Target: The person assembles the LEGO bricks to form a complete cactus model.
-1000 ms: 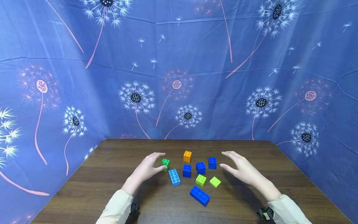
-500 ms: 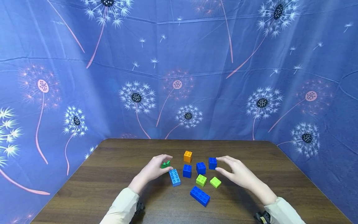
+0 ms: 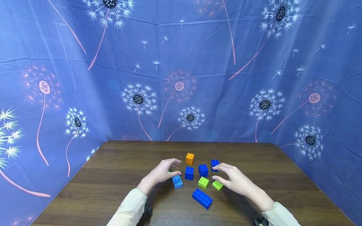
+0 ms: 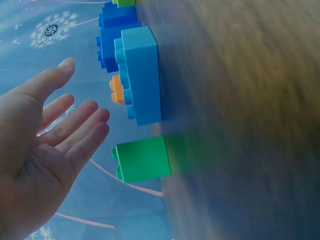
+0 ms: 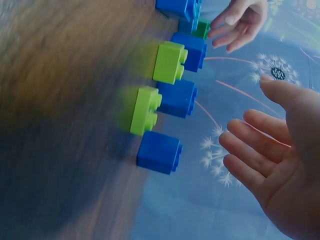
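nine bricks on the brown table. left hand empty, fingers loose, off the green brick and light blue brick just beside it. right hand also empty, fingers loose, next to the flat lime brick and rightmost small blue brick. orange brick sits farther back between the hands, long blue brick nearest camera.

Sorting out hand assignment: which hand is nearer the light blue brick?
Left. The left hand is close to the light blue brick, overlapping its far end in the head view. The right hand is off to the right, near the rightmost lime brick.
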Tool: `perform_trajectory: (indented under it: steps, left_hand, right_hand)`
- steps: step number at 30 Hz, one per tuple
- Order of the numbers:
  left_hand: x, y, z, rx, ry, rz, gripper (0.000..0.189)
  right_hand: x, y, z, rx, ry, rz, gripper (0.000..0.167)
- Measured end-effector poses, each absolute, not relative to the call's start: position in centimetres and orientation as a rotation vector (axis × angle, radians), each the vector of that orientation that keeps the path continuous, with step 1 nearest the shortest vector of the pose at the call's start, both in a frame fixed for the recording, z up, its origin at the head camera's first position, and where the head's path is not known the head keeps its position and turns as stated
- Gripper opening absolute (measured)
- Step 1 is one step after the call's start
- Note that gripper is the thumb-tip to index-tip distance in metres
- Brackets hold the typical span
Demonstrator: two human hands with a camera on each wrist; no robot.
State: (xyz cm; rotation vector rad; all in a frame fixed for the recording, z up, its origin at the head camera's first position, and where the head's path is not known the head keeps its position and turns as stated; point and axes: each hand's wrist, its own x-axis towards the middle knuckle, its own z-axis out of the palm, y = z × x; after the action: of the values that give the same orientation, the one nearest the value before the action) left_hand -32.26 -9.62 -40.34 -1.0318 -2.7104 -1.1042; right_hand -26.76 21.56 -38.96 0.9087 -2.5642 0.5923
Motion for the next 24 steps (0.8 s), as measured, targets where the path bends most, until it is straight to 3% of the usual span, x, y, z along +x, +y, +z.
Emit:
perform_trajectory:
  steps: [24]
  left_hand:
    - [-33.0, -6.9, -41.1, -0.951, -2.789, -1.122, 0.043]
  right_hand:
    - [-26.3, 18.9, -40.6, 1.166, -2.658, 0.77, 0.033]
